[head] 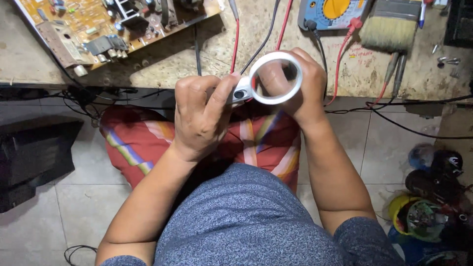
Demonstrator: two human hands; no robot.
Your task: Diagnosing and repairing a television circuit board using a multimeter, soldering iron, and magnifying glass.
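The fingers (217, 96) of the left hand (199, 116) are curled tight around the handle of a white-rimmed magnifying glass (275, 78), the thumb lying along the handle up toward the lens. The right hand (305, 86) sits behind the round lens, its fingers closed around the far side of the rim, so that part of them shows through the glass. Both hands hold the magnifier above the person's lap, just in front of the edge of the worn wooden surface (172, 61).

On that surface, at the far left, lies a tan circuit board (98, 24) crowded with components. A blue and yellow multimeter (332, 12) rests near the top middle, and its red lead (235, 42) and black lead (263, 39) run down toward the hands. To the right of the meter lies a wide flat paintbrush (391, 27) with pale bristles, and a few small screws (446, 60) lie near the right edge.

Below the hands, a red cloth with coloured stripes (143, 143) covers the person's legs, and a grey speckled shirt (246, 221) fills the bottom of the view. The floor is pale tile (389, 148), with a heap of parts (433, 197) at the lower right.
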